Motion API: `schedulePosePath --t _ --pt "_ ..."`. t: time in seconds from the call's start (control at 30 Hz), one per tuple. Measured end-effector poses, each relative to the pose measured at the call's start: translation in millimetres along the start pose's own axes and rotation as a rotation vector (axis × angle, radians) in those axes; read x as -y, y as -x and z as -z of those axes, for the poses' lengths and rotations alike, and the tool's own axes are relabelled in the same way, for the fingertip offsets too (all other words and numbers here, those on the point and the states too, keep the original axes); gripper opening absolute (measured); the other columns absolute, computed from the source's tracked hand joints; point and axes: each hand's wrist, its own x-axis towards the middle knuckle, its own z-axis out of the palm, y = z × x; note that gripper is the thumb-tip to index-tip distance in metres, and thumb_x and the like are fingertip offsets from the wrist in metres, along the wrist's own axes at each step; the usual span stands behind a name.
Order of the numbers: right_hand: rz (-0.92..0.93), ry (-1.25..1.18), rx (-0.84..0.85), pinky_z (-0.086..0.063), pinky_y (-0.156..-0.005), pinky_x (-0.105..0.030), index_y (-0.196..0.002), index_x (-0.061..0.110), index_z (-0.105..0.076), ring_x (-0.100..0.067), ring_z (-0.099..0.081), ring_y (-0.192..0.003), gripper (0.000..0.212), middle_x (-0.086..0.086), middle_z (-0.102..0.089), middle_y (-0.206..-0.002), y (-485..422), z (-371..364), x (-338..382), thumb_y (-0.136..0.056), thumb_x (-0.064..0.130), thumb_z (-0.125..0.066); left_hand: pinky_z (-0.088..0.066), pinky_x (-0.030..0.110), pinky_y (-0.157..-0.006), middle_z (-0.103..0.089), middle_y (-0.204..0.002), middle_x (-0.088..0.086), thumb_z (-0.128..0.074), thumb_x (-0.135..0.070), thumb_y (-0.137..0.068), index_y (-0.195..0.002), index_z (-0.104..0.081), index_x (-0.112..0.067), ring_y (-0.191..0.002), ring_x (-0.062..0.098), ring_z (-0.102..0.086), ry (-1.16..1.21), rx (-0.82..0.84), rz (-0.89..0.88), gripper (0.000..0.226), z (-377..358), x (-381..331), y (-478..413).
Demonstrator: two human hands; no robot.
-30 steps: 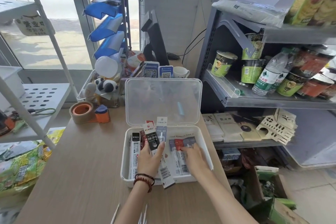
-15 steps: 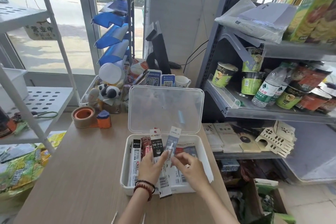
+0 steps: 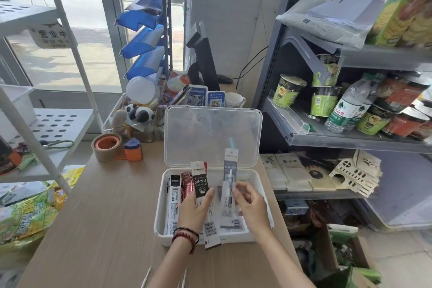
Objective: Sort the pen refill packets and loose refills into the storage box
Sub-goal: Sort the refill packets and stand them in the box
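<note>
The black refill packet (image 3: pixel 200 184), marked "DM-2018" and "0.5", is gripped by the left hand (image 3: pixel 195 210) over the open storage box (image 3: pixel 159 213). Just beside it, the right hand (image 3: pixel 251 208) pinches a grey packet (image 3: pixel 229 170) upright. The box rests on the surface (image 3: pixel 105 217).

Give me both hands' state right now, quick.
Left hand: grips the black refill packet.
Right hand: pinches the grey refill packet.
</note>
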Motion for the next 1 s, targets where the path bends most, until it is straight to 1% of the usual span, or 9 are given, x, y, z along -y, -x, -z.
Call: schedulePosePath --t 0.07,0.13,0.23,0.37,0.57,0.7,0.8,0.9,1.0 --pt "0.024 0.101 -0.071 -0.052 -0.064 -0.018 -0.102 0.034 -0.064 0.0 -0.065 -0.081 0.011 0.011 -0.07 -0.091 -3 6 -2 -0.094 0.027 -0.061 -0.046 0.019 -0.061 -0.07 -0.08 -0.003 -0.057 -0.046 -0.085 -0.081 -0.067 -0.022 -0.074 0.016 -0.065 0.001 0.003 0.0 0.026 0 0 1" --pt "0.056 0.252 -0.106 -0.052 -0.065 -0.018 -0.103 0.038 -0.061 0.002 -0.065 -0.078 0.013 0.013 -0.07 -0.086 -4 12 -6 -0.094 0.028 -0.061 -0.054 0.033 -0.062 -0.071 -0.071 0.001 -0.056 -0.047 -0.086 -0.067 -0.065 -0.024 -0.065 0.026 -0.066 0.005 0.016 -0.01 0.031 0 1 0" --pt "0.052 0.445 -0.106 -0.051 -0.063 -0.019 -0.102 0.032 -0.058 -0.003 -0.064 -0.076 0.009 0.013 -0.066 -0.083 -4 13 -16 -0.095 0.026 -0.059 -0.056 0.046 -0.063 -0.07 -0.07 0.008 -0.054 -0.048 -0.087 -0.064 -0.061 -0.023 -0.061 0.04 -0.064 0.003 0.031 -0.028 0.034 0 2 0" --pt "-0.001 0.664 -0.164 -0.052 -0.056 -0.026 -0.097 0.031 -0.061 -0.005 -0.062 -0.07 0.009 0.01 -0.067 -0.084 -5 3 -26 -0.097 0.024 -0.056 -0.055 0.038 -0.064 -0.069 -0.067 0.008 -0.052 -0.047 -0.087 -0.062 -0.059 -0.021 -0.06 0.033 -0.066 0.005 0.021 -0.028 0.037 1 0 0" --pt "-0.018 0.758 -0.191 -0.057 -0.067 -0.029 -0.111 0.027 -0.067 -0.011 -0.064 -0.086 0.026 0.007 -0.069 -0.107 -13 1 -34 -0.097 0.01 -0.052 -0.051 0.032 -0.062 -0.067 -0.06 0.001 -0.048 -0.042 -0.092 -0.063 -0.06 -0.02 -0.055 0.027 -0.067 -0.001 0.042 -0.033 0.039 1 1 -1" --pt "-0.061 0.79 -0.147 -0.051 -0.071 -0.026 -0.128 0.026 -0.06 -0.014 -0.063 -0.098 0.046 0.003 -0.064 -0.121 -15 0 -37 -0.096 0.0 -0.04 -0.049 0.028 -0.061 -0.065 -0.059 -0.006 -0.04 -0.026 -0.099 -0.09 -0.062 -0.023 -0.051 0.017 -0.065 0.054 0.067 -0.071 0.025 1 0 -1" --pt "-0.074 0.772 -0.116 -0.047 -0.085 -0.028 -0.129 0.023 -0.06 -0.016 -0.057 -0.108 0.042 0.0 -0.057 -0.132 -17 -1 -41 -0.098 0.004 -0.038 -0.046 0.031 -0.057 -0.064 -0.062 -0.004 -0.035 -0.016 -0.1 -0.099 -0.059 -0.017 -0.051 0.018 -0.062 0.148 0.063 -0.037 0.024 3 -1 1" --pt "0.008 0.747 -0.138 -0.043 -0.085 -0.02 -0.123 0.022 -0.064 -0.007 -0.055 -0.101 0.034 0.003 -0.058 -0.131 -14 0 -37 -0.098 0.009 -0.044 -0.045 0.036 -0.061 -0.065 -0.068 -0.001 -0.035 -0.014 -0.098 -0.096 -0.059 -0.018 -0.056 0.023 -0.059 0.204 0.074 0.016 0.025 2 -5 3" --pt "0.086 0.809 -0.03 -0.041 -0.097 -0.023 -0.127 0.019 -0.062 -0.013 -0.053 -0.119 0.031 0.002 -0.061 -0.128 -11 3 -31 -0.099 0.018 -0.049 -0.046 0.034 -0.064 -0.068 -0.081 -0.001 -0.038 -0.018 -0.098 -0.095 -0.06 -0.023 -0.061 0.021 -0.06 0.174 0.075 0.017 0.023 2 -7 3"
